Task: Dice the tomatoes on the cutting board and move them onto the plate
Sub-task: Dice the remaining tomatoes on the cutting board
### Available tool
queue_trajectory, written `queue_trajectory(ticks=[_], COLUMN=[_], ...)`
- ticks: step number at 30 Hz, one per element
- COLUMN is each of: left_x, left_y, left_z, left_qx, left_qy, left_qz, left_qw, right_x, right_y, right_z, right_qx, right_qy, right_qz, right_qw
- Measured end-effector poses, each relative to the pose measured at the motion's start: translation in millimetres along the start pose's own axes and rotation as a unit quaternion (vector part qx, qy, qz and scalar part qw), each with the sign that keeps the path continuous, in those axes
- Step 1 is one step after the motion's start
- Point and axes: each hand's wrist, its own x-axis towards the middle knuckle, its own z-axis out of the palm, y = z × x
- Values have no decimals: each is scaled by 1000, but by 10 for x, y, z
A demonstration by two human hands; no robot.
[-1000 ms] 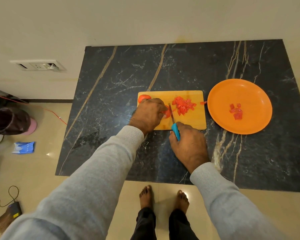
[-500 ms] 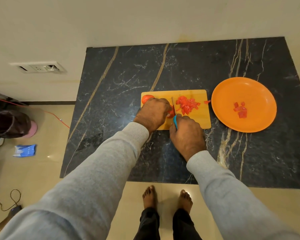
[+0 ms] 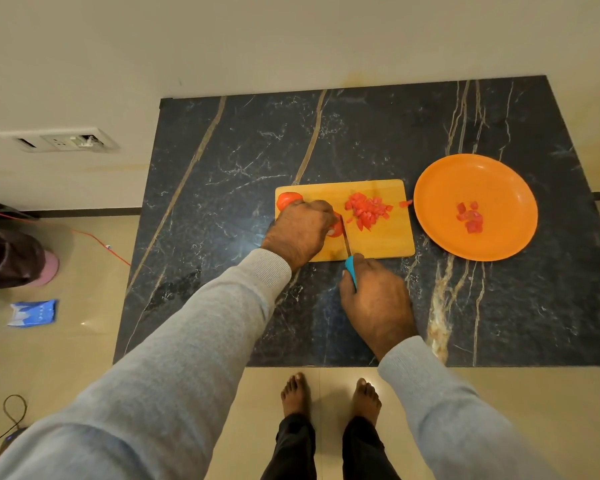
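A wooden cutting board (image 3: 388,244) lies on the dark marble counter. My left hand (image 3: 300,230) holds a tomato piece (image 3: 336,228) down on the board, mostly hiding it. My right hand (image 3: 374,303) grips a blue-handled knife (image 3: 350,263) whose blade lies against that piece's right side. A pile of diced tomato (image 3: 366,209) sits in the board's middle. Another tomato piece (image 3: 288,199) rests at the board's far left corner. One small bit (image 3: 406,203) lies off the board's right edge. The orange plate (image 3: 499,178) to the right holds a few dice (image 3: 470,216).
The marble counter (image 3: 239,168) backs onto a cream wall with a socket panel (image 3: 59,140). The counter's front edge runs just above my bare feet (image 3: 329,396). On the floor at left lie a dark bag (image 3: 11,258), a blue packet (image 3: 32,311) and cables.
My right hand has drawn the knife back toward me, off the board's near edge, after pushing forward half a second ago. My left hand stays on the tomato piece.
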Motion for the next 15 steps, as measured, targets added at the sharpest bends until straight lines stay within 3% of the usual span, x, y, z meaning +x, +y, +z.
queue_trajectory(ticks=[4, 15], left_x=[16, 43], left_y=[-33, -31], left_z=[12, -11], left_qx=[-4, 1], left_qy=[-4, -5], left_qz=[7, 12], left_qw=[1000, 1000], right_x=[9, 501], right_y=[-77, -243], right_z=[7, -67], right_qx=[8, -49], right_qy=[23, -7], right_qz=[0, -3], right_qw=[1000, 999])
